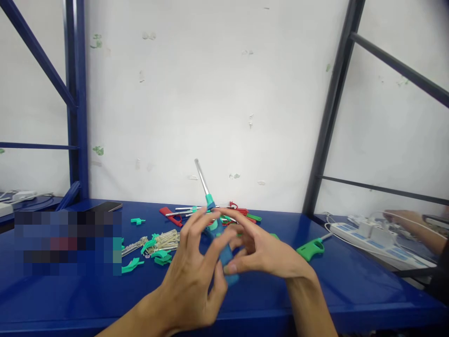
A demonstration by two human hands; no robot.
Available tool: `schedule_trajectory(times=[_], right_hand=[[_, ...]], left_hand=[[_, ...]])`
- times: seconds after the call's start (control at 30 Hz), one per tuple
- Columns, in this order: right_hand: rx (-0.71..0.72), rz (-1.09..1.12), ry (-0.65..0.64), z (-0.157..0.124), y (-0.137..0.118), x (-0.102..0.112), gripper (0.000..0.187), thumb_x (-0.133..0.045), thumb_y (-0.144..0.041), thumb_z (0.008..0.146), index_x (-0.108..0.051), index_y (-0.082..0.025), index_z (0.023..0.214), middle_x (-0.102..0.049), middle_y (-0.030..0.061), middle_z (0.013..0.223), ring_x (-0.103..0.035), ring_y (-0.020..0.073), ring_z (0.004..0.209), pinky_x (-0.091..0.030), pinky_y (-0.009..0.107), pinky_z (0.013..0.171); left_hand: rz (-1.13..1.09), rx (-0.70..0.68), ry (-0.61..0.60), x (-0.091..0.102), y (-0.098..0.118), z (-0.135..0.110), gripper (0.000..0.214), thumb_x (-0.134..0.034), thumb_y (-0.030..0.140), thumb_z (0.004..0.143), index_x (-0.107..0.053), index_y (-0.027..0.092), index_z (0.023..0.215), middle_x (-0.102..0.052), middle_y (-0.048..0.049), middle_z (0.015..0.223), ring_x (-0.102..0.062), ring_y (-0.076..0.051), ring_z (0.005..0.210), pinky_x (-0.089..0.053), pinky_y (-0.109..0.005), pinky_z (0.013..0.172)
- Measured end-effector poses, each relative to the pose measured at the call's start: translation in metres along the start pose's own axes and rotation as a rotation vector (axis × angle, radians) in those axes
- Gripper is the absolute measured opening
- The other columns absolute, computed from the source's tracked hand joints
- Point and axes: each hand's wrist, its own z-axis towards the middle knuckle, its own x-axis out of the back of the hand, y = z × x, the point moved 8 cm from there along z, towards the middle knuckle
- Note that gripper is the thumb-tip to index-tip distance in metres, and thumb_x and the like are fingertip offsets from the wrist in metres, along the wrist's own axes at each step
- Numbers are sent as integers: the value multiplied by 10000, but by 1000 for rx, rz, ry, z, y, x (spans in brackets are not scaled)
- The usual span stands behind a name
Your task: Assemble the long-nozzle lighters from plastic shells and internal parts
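A blue long-necked lighter point(226, 256) stands tilted in front of me, its silver tube pointing up and slightly left from a teal collar. My left hand point(194, 276) is closed round the lighter from the left, thumb and fingers bent against it. From the right, my right hand point(261, 248) grips the same body, with its thumb low and its fingers over the upper part. My fingers hide much of the handle. Just beyond my left hand lie beige lighter inner parts point(168, 239) and loose teal plastic pieces point(132, 266).
Behind my hands, red and other lighters point(171, 217) lie on the blue table point(273, 299). A green lighter point(310, 250) rests to the right. A phone point(109, 206) lies back left; a power strip point(365, 234) and another person's hand point(407, 219) are at right. Mosaic hides the left.
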Motion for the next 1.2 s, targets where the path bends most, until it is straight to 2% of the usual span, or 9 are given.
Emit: schedule_trajectory(times=[0.07,0.2,0.37,0.47,0.57,0.7,0.8,0.93,1.2], right_hand=[[11,-79,88,2,2,10,1013,-921,-235,754,-390,-410,1598,-568,42,1255,-651,162,953,-584,321,825],[18,-291,280,6,6,25,1010,-874,-268,795,-313,-391,1627,-557,54,1239,-642,187,979,-573,334,814],[51,-392,327,10,4,10,1033,-797,-192,809,-235,-394,1651,-615,67,1235,-699,200,900,-597,361,778],[43,-454,354,10,2,1,1044,-762,-178,828,-183,-379,1673,-678,64,1174,-717,220,875,-597,382,780],[11,-541,393,10,2,-3,1065,-795,-252,838,-169,-337,1695,-719,69,1081,-716,282,967,-586,426,822],[1,-584,406,11,3,-7,1136,-830,-270,804,-148,-284,1713,-742,47,959,-719,303,966,-568,438,841],[18,-578,416,12,2,-8,1149,-787,-196,790,-114,-266,1720,-749,28,929,-729,274,889,-562,406,812],[23,-617,437,9,0,-9,1142,-775,-212,788,-120,-269,1722,-753,48,994,-725,286,914,-557,407,815],[-23,-579,401,2,2,-11,1120,-808,-293,812,-147,-331,1715,-715,78,1160,-682,318,1027,-554,481,911]], left_hand=[[138,124,-111,-9,-14,3,645,-513,133,933,-382,197,1561,-327,-226,1588,-304,-464,1536,-393,-726,1175],[81,300,-404,-35,-34,-6,684,-445,217,1013,-243,183,1666,-284,-249,1666,-421,-423,1515,-502,-629,1134],[-25,441,-578,-52,-50,-18,1060,-681,391,924,-1,194,1712,-184,-270,1741,-322,-470,1565,-475,-639,1149],[-90,446,-531,-51,-56,-15,1098,-708,293,882,15,257,1708,-370,-228,1667,-475,-418,1491,-548,-567,1088],[-57,447,-459,-48,-61,-13,1069,-649,148,801,-78,291,1694,-473,-198,1511,-664,-383,1259,-640,-506,903],[45,403,-354,-42,-60,-14,1089,-617,62,680,-174,284,1650,-303,-213,1576,-624,-414,1296,-622,-549,950],[49,323,-373,-45,-52,-15,1184,-567,15,698,20,336,1676,-192,-203,1686,-539,-422,1414,-580,-566,1048],[10,293,-426,-50,-49,-16,1276,-510,-20,690,224,382,1652,-111,-191,1760,-598,-403,1376,-620,-506,992],[44,287,-420,-48,-48,-15,1362,-497,-43,589,242,386,1650,-124,-176,1776,-619,-428,1349,-637,-504,935]])
